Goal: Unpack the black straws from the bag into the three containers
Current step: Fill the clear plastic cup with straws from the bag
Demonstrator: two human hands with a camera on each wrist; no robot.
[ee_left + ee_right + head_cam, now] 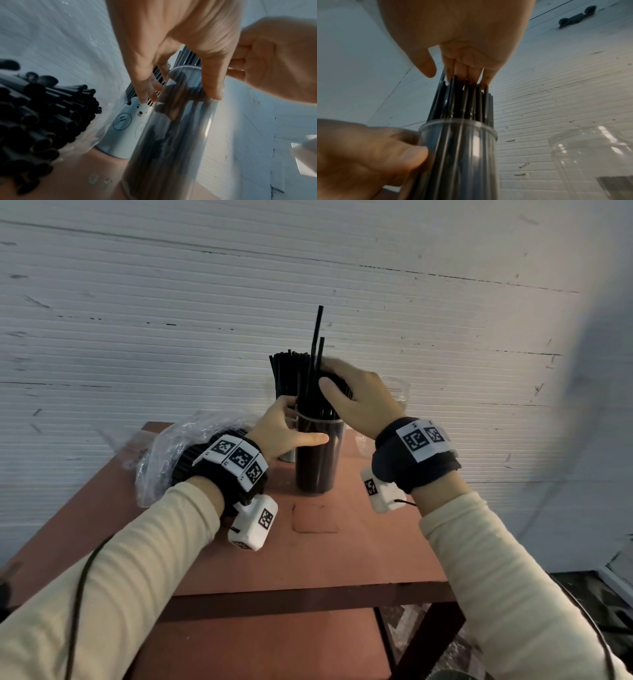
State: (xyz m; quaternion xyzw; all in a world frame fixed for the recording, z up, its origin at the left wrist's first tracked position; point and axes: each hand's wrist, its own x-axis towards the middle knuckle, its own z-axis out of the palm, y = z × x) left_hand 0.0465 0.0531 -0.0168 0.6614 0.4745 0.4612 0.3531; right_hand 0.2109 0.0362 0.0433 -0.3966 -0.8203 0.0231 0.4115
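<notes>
A tall clear cup (318, 463) (171, 135) (462, 155) packed with black straws (308, 402) stands mid-table. My left hand (301, 422) (180, 93) grips it just below the rim, thumb in front and fingers behind. My right hand (346, 395) (448, 73) is curled over the straw tops, thumb against the bundle; two straws stick up higher beside it. Behind the cup is a white bear-print container (126, 125) full of straws (286, 371). At the right stands a clear jar (399, 392) (590, 155). The clear plastic bag (164, 453) lies at the left with more straws (34, 121) inside.
The reddish-brown table (325, 549) stands against a white ribbed wall, with bare top in front of the cup. A lower shelf shows under the front edge. Cables run from both wrist cameras along my sleeves.
</notes>
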